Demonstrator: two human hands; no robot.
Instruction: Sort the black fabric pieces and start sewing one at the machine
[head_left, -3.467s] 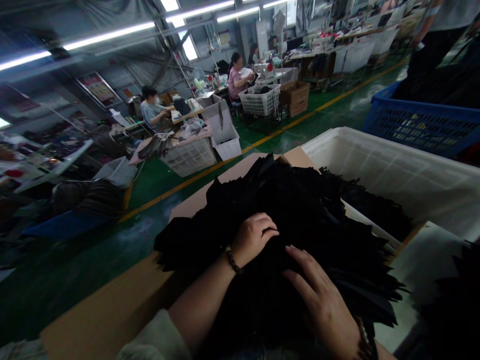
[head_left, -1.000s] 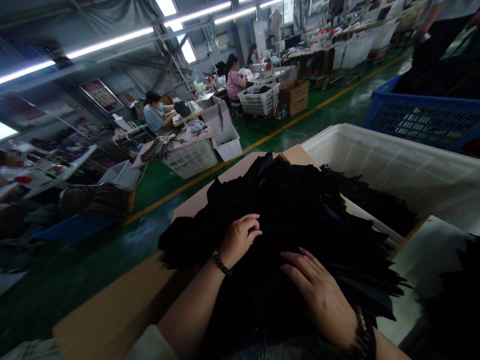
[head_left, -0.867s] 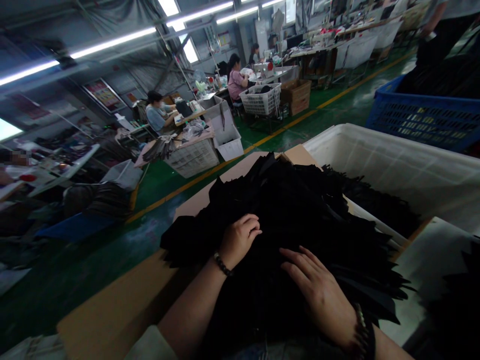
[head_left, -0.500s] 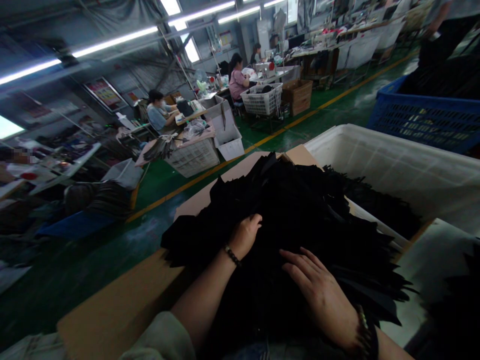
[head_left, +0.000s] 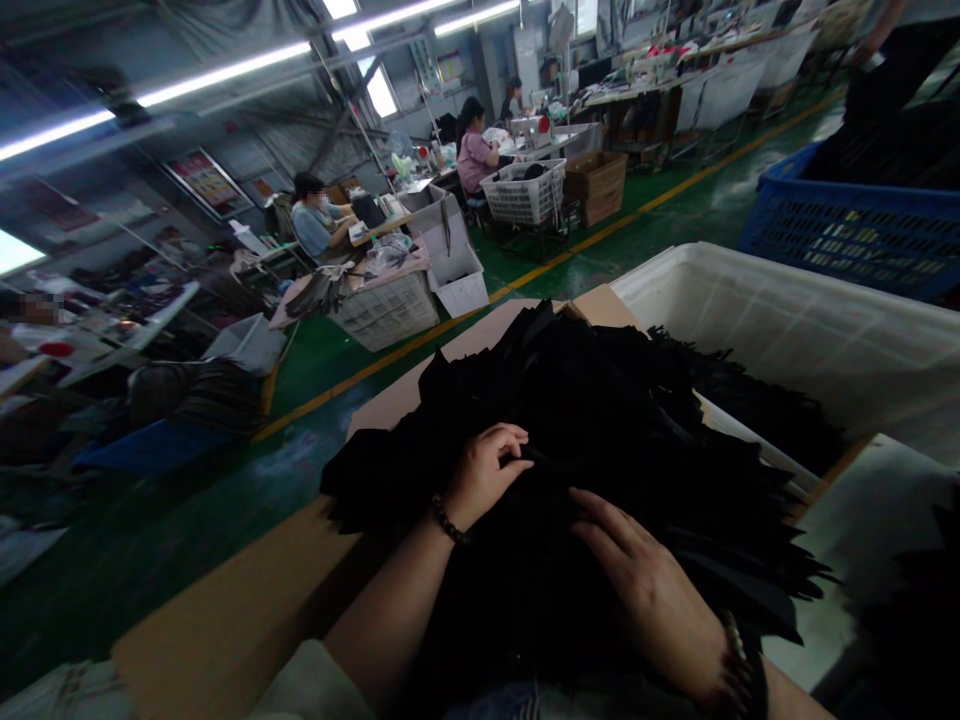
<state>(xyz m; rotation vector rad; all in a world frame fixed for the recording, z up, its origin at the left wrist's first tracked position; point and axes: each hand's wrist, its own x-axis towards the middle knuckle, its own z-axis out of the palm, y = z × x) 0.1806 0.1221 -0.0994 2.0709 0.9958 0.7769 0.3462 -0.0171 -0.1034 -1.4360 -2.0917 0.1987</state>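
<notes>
Change: half a second back the left hand [head_left: 484, 472] was sunk into the cloth with its fingertips buried. It now sits on top with the knuckles in view. The right hand [head_left: 649, 600] has slid slightly toward the wearer.
Left fingers: the fingers [head_left: 504, 438] are clenched, with thumb and forefinger nipping a fold near the crest of the heap.
Right fingers: released and spread flat [head_left: 600, 522], palm pressing down, grasping nothing.
Location: the pile of black fabric pieces [head_left: 600, 400] lies on the cardboard-covered bench [head_left: 247, 610], straight ahead of the wearer. Its right side reaches the rim of the white bin [head_left: 787, 330], which holds more black cloth.
Handling (judgement): soft, limp and light piece by piece, and nothing fragile. The layers look likely to slide and drag their neighbours. A loose cut edge seems the best place to pinch one, with the other palm holding the rest down.
Orientation: the heap's long axis runs away from the wearer toward the far bench edge. Pointed cut ends fan out to the right, toward the bin. I cannot tell the lie of the pinched piece, as it is black on black.
Surroundings: a blue crate [head_left: 847, 235] stands beyond the bin. Other people [head_left: 474, 155] sit at sewing tables across the green floor [head_left: 675, 215].
</notes>
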